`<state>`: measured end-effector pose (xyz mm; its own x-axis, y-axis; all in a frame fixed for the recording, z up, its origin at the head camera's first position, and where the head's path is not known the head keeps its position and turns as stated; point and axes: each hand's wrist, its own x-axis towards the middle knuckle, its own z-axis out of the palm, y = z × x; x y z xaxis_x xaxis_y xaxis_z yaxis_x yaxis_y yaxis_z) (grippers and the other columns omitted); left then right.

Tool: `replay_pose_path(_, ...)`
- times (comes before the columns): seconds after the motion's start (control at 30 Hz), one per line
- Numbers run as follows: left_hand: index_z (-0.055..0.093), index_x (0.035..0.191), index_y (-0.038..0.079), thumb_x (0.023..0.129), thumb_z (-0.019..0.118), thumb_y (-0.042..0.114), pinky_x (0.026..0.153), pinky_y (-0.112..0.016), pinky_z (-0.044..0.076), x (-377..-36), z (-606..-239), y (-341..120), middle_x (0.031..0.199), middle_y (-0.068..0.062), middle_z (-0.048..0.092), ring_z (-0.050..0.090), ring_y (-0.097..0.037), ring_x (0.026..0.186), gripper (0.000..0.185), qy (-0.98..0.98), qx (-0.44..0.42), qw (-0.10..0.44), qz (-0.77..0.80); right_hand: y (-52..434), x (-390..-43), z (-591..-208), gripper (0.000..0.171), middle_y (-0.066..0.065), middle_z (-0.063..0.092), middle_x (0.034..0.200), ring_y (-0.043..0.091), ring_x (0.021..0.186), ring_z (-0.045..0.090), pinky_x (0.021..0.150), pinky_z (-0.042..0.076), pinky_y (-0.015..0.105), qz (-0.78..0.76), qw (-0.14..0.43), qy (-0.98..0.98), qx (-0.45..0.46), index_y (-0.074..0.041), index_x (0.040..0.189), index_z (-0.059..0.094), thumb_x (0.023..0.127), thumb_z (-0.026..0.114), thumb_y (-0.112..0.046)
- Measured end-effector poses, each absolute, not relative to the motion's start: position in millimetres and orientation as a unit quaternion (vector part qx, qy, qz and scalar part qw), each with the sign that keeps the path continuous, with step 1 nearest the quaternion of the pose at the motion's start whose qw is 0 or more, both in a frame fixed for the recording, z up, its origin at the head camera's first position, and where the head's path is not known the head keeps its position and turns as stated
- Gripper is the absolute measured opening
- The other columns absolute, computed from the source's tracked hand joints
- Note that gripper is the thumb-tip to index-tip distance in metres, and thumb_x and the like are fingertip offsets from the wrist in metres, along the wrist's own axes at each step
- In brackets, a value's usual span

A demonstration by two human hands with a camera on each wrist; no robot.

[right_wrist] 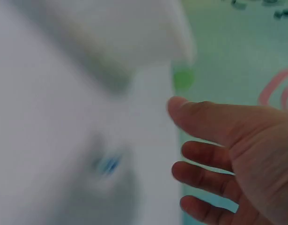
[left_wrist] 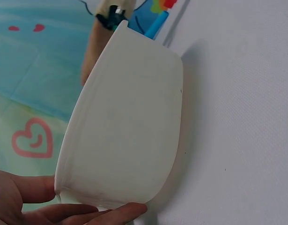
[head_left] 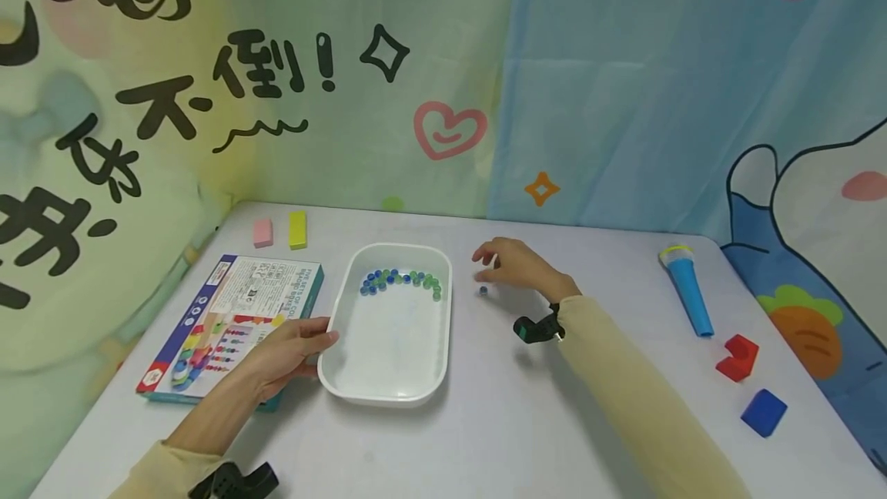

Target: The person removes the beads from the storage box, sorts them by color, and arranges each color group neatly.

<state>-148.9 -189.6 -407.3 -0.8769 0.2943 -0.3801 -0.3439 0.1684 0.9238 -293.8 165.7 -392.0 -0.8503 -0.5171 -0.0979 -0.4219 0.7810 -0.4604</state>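
Table [head_left: 485,422]: pale grey, set against a printed curtain with black characters, hearts and a carrot.

Box [head_left: 235,314]: flat printed game box, near left of table, lying under the left forearm.

Tray [head_left: 349,376]: white, rectangular with rounded corners, centre of table, just right of the box. In the left wrist view, outer wall [left_wrist: 129,122] seen close, standing on the table.

Left hand [head_left: 287,353]: fingers nearly straight and loose, fingertips touching the tray's near left wall, thumb along the rim; nothing clasped. Same contact in the left wrist view [left_wrist: 22,201].

Right hand [head_left: 509,262]: hovering just right of the tray's far corner, fingers spread and slightly bent, holding nothing. Right wrist view [right_wrist: 237,159] blurred, fingers apart.

Microphone [head_left: 687,287]: blue toy with yellow-green head, far right, well apart from both hands.

Red block [head_left: 738,356] and blue block [head_left: 764,411]: near right edge, close together.

Yellow block [head_left: 298,229] and pink block [head_left: 262,232]: side by side at far left, beyond the box.

Beads [head_left: 400,280]: blue and green, in an arc along the tray's far end.

Single bead [head_left: 483,291]: dark blue, on the table just below the right hand, beside the tray, not touched; a blue smear in the right wrist view [right_wrist: 107,164].
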Motion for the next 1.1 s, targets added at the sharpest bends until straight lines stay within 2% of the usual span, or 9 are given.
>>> replay_pose_path(0.23, 0.035, 0.145, -0.008, 0.101, 0.049, 0.015, 0.085, -0.038, 0.058, -148.7, -407.0, -190.3, 0.139, -0.026, 0.048, 0.061, -0.019, 0.104, 0.052, 0.724, -0.029, 0.245, 0.644, 99.6, -293.5, -353.3, 0.030, 0.009, 0.067, 0.110, 0.022, 0.096, 0.062, 0.084, 0.054, 0.035, -0.218, 0.086, 0.926, -0.295, -0.008, 0.117, 0.067, 0.091, 0.068, -0.023)
replay_pose_path(0.37, 0.034, 0.145, -0.008, 0.101, 0.050, 0.015, 0.085, -0.038, 0.057, -148.9, -407.3, -190.8, 0.140, -0.026, 0.048, 0.061, -0.018, 0.103, 0.053, 0.725, -0.027, 0.244, 0.643, 63.4, -289.5, -352.9, 0.029, 0.008, 0.067, 0.108, 0.021, 0.096, 0.060, 0.087, 0.052, 0.034, -0.181, 0.116, 0.929, -0.300, -0.008, 0.116, 0.067, 0.092, 0.067, -0.023)
replay_pose_path(0.5, 0.034, 0.145, -0.008, 0.101, 0.050, 0.015, 0.085, -0.038, 0.058, -149.2, -408.2, -190.8, 0.139, -0.026, 0.049, 0.061, -0.019, 0.103, 0.053, 0.726, -0.026, 0.244, 0.643, 38.0, -286.2, -364.6, 0.027, 0.005, 0.066, 0.103, 0.018, 0.090, 0.057, 0.081, 0.050, 0.033, -0.137, 0.156, 0.939, -0.273, -0.011, 0.114, 0.067, 0.090, 0.069, -0.025)
replay_pose_path(0.63, 0.036, 0.145, -0.008, 0.100, 0.050, 0.015, 0.085, -0.039, 0.057, -148.8, -410.3, -190.3, 0.137, -0.026, 0.050, 0.062, -0.019, 0.102, 0.052, 0.725, -0.024, 0.244, 0.644, 25.5, -283.5, -379.5, 0.024, 0.002, 0.068, 0.101, 0.016, 0.084, 0.057, 0.076, 0.051, 0.033, -0.078, 0.165, 0.955, -0.235, -0.013, 0.108, 0.067, 0.088, 0.071, -0.025)
replay_pose_path(0.87, 0.037, 0.144, -0.008, 0.100, 0.050, 0.015, 0.084, -0.039, 0.058, -149.1, -412.0, -189.5, 0.135, -0.025, 0.052, 0.062, -0.020, 0.101, 0.051, 0.728, -0.024, 0.239, 0.642, 21.7, -277.8, -388.9, 0.008, 0.004, 0.069, 0.088, 0.017, 0.071, 0.056, 0.068, 0.053, 0.034, -0.022, 0.116, 0.970, -0.214, -0.008, 0.096, 0.067, 0.090, 0.066, -0.013)
replay_pose_path(1.1, 0.037, 0.144, -0.008, 0.100, 0.050, 0.015, 0.085, -0.039, 0.057, -149.9, -411.8, -190.8, 0.135, -0.025, 0.053, 0.062, -0.019, 0.102, 0.050, 0.728, -0.026, 0.238, 0.642, 19.1, -276.2, -393.8, 0.008, 0.004, 0.067, 0.091, 0.017, 0.075, 0.053, 0.073, 0.054, 0.034, 0.004, 0.112, 0.972, -0.206, -0.009, 0.094, 0.068, 0.093, 0.061, -0.012)
